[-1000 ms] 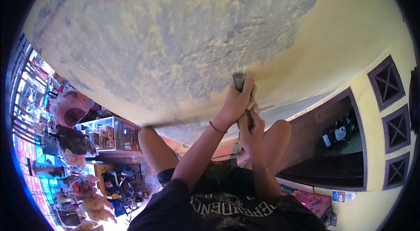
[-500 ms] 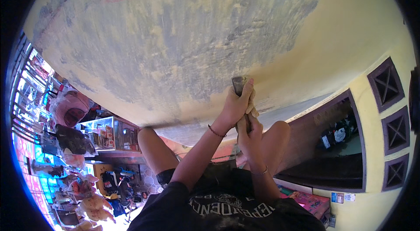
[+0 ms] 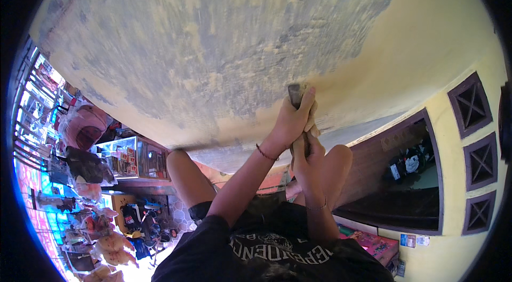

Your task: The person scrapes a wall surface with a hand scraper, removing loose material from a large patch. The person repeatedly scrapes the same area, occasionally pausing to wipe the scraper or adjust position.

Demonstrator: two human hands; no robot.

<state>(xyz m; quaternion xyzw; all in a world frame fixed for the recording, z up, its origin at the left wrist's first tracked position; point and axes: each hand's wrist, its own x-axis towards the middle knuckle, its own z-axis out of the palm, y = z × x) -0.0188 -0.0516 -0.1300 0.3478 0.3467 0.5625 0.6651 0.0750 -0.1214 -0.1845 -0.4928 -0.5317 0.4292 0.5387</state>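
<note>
Both my hands grip one scraper [image 3: 295,91], whose dark blade end presses on a big flat surface [image 3: 213,42] where yellow paint has worn to grey. My left hand [image 3: 290,122], with a red band on the wrist, is wrapped around the tool just under the blade. My right hand [image 3: 309,156] holds the handle lower down, and most of the handle is hidden inside both fists. My bent knees [image 3: 181,175] rise on either side below the hands, above my black printed shirt [image 3: 266,250].
A smooth yellow painted area [image 3: 426,42] lies to the right of the scraped part. Dark framed lattice vents [image 3: 472,106] and a dark opening [image 3: 405,175] are at the right. A glass display case [image 3: 128,156] and stall goods crowd the left edge.
The hands and scraper have shifted only slightly along the surface; the grip is the same.
</note>
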